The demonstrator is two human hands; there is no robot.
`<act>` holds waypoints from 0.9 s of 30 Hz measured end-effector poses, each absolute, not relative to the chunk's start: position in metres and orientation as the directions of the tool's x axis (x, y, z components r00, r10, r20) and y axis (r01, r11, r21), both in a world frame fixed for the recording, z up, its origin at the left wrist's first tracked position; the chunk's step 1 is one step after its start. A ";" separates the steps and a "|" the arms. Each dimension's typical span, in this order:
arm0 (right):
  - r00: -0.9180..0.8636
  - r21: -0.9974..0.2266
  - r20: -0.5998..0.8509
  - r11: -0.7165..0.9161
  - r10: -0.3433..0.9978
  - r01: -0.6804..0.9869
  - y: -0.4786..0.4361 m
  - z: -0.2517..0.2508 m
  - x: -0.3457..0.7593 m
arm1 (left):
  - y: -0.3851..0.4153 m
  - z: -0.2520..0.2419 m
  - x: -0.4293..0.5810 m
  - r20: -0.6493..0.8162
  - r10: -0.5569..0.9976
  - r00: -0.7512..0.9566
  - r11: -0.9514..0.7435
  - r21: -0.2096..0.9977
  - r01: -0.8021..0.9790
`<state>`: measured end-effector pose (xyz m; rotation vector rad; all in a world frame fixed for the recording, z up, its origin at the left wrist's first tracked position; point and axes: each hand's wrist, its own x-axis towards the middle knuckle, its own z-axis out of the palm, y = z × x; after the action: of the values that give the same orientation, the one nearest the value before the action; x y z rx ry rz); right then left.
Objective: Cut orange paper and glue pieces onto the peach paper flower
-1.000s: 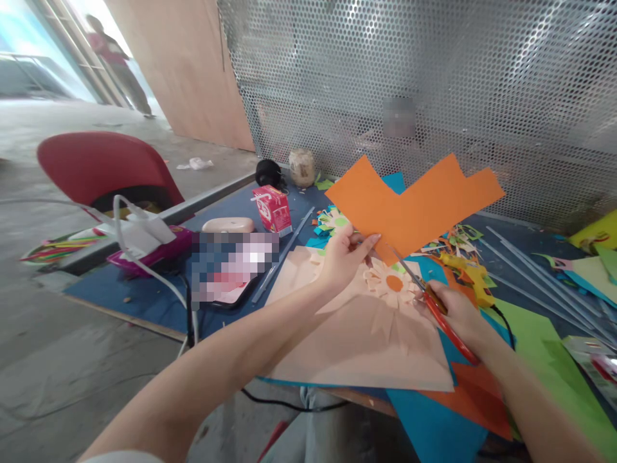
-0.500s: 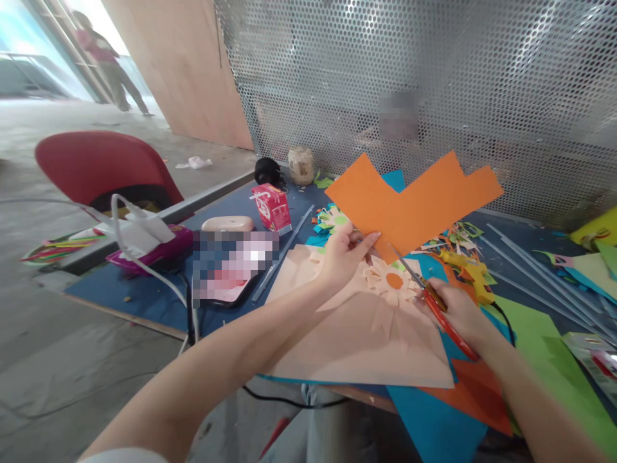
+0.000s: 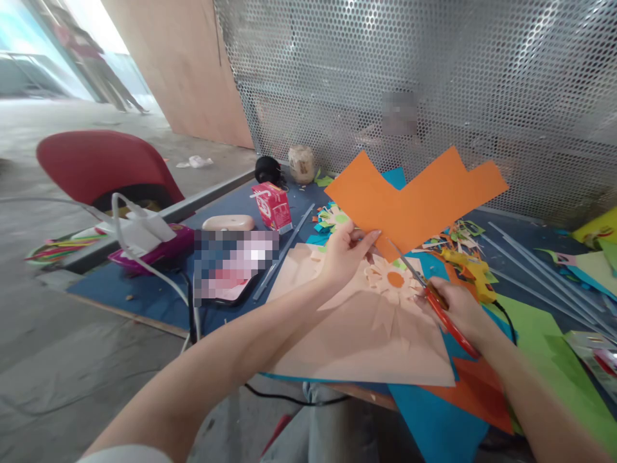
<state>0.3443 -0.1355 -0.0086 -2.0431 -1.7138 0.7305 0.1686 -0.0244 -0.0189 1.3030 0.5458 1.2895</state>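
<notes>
My left hand [image 3: 348, 252] pinches the lower left edge of an orange paper sheet [image 3: 409, 204] that is held up above the table, its top edge cut into notches. My right hand [image 3: 456, 308] grips red-handled scissors [image 3: 436, 302], whose blades reach the sheet's lower edge beside my left fingers. Below lies a large peach paper sheet [image 3: 328, 350]. A peach paper flower with an orange centre [image 3: 396, 280] rests on it, partly behind the scissors. Another paper flower with a green centre [image 3: 341, 218] sits beyond my left hand.
A phone [image 3: 231, 273], a pink drink carton [image 3: 272, 207] and a purple power strip [image 3: 149, 247] with white chargers are on the left. To the right lie a yellow glue gun [image 3: 475, 273], clear glue sticks [image 3: 554, 276], green paper [image 3: 544, 341] and scraps. A perforated metal panel [image 3: 328, 64] stands behind.
The orange sheet has tilted slightly, its right end shifting a little right. The scissors' tips have moved slightly left and up along its lower edge. Both hands keep their holds.
</notes>
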 end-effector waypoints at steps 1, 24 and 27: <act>0.124 -0.592 -0.149 -0.188 0.981 0.783 -0.135 -0.009 0.344 | -0.024 -0.019 0.168 0.345 0.895 0.282 -0.229 0.899 -0.374; 0.089 -0.606 -0.062 -0.108 0.994 0.788 -0.136 -0.011 0.345 | -0.022 -0.023 0.168 0.358 0.885 0.298 -0.256 0.908 -0.332; 0.100 -0.600 -0.059 -0.115 0.993 0.792 -0.136 -0.011 0.345 | -0.021 -0.023 0.168 0.367 0.884 0.291 -0.266 0.905 -0.333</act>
<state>0.3453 -0.1360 -0.0106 -1.9660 -1.7431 0.6460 0.1678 -0.0212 -0.0231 1.3651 0.5613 1.2885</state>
